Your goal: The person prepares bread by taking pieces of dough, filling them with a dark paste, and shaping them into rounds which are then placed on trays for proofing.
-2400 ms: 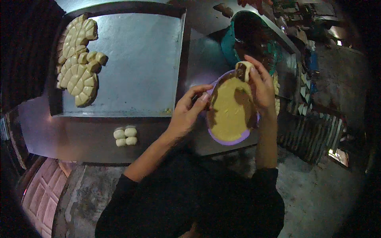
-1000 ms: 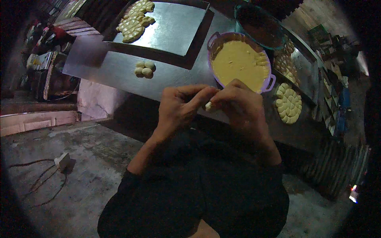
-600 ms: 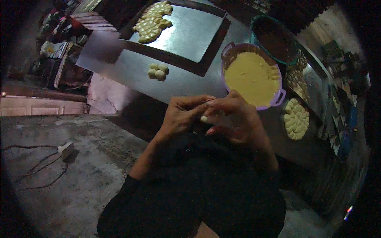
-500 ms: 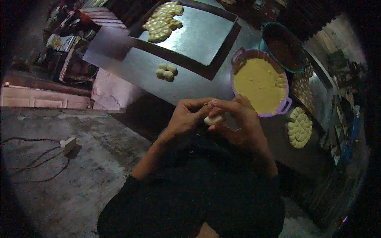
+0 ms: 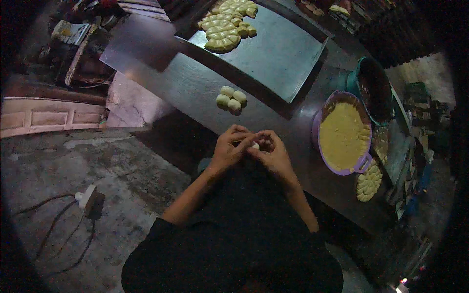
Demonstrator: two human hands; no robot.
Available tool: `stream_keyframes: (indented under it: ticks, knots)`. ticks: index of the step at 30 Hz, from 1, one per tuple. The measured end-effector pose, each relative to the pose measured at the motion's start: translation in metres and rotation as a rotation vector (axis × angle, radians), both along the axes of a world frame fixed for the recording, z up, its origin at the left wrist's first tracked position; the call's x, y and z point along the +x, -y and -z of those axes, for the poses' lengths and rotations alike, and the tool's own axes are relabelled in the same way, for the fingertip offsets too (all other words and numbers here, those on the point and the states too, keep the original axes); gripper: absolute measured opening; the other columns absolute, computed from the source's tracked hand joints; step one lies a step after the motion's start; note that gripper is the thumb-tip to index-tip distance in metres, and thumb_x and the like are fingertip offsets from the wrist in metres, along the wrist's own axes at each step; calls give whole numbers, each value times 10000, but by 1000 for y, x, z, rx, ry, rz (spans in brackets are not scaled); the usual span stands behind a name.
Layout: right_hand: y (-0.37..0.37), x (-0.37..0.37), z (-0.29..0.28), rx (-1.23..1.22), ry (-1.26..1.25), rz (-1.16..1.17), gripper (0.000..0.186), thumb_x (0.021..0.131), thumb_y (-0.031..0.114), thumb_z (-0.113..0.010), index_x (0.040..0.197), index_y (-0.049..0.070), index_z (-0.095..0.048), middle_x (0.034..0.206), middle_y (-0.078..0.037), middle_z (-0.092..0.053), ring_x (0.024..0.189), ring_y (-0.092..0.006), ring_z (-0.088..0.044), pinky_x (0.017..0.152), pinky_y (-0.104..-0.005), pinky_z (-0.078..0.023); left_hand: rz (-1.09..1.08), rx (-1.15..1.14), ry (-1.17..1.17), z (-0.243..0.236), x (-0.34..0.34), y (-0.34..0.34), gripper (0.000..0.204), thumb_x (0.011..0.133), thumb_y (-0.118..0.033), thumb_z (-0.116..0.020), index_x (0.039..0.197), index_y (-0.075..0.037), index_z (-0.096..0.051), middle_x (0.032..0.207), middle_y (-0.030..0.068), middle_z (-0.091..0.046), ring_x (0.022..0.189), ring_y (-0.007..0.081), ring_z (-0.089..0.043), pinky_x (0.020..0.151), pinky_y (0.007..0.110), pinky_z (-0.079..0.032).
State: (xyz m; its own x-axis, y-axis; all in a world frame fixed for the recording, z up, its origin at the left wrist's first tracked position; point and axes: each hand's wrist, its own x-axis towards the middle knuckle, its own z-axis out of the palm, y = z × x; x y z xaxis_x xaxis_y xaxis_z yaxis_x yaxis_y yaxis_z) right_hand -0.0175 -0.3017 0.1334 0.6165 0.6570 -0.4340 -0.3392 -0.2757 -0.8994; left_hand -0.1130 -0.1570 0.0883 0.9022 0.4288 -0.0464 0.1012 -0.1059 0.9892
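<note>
In front of my body, close to the table's near edge, my left hand (image 5: 230, 149) and my right hand (image 5: 273, 155) meet with curled fingers. Between them they hold a small ball of pale dough (image 5: 255, 145), mostly covered by the fingers and thumbs. Just beyond my hands, a cluster of several small dough balls (image 5: 231, 99) sits on the metal tabletop (image 5: 190, 85). To the right stands a purple basin (image 5: 316, 139) holding a yellow paste (image 5: 342, 136).
A metal baking tray (image 5: 278, 53) lies at the far side, with shaped, segmented dough pieces (image 5: 222, 31) at its left. A teal-rimmed bucket (image 5: 373, 90) stands behind the basin. Another segmented dough piece (image 5: 369, 182) lies at right. A white power strip (image 5: 87, 199) with cords rests on the floor.
My view has shifted, so the table items appear farther right and lower. My right hand has closed in toward the left, and less of the dough ball shows between the fingers.
</note>
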Motion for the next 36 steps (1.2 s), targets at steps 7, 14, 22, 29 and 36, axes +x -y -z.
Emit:
stream_keyframes:
  ticks: [7,14,22,29,36]
  knots:
    - [-72,22,87,-427,756,195,186,876,68,-679,1046,13,-626,1016,-126,-585,880,-249,-628,769,-334,-508,-298,-340,-260,27,23,-108,364,1026,-306,-525,1332,-112,-555,994,26,-623,852,82,-547,709,244,-460]
    - [-98,22,94,-565,791,148,284,911,184,-669,1158,44,-663,1040,-150,-544,904,-254,-578,763,-356,-505,-250,-265,-213,43,38,-185,288,1001,-220,-547,1197,-26,-633,885,51,-649,835,128,-621,759,276,-481]
    - [-211,91,32,-391,1003,-34,183,870,101,-688,1032,15,-682,955,-139,-653,909,-277,-639,798,-368,-503,-234,-151,-336,48,19,-220,381,984,-296,-578,768,15,-618,645,95,-589,584,160,-510,591,321,-420]
    - [-410,191,70,-128,1511,-303,209,874,152,-666,1049,38,-676,977,-160,-632,942,-369,-592,819,-443,-481,-248,185,-337,31,-22,-234,273,941,-287,-628,861,-27,-656,852,137,-655,750,322,-627,673,389,-481]
    - [-445,235,106,-176,1588,-375,230,859,54,-605,1081,16,-653,1001,-181,-626,956,-364,-605,808,-425,-510,-149,587,-332,26,-67,-233,191,904,-233,-652,940,-48,-682,968,121,-669,923,319,-640,808,419,-491]
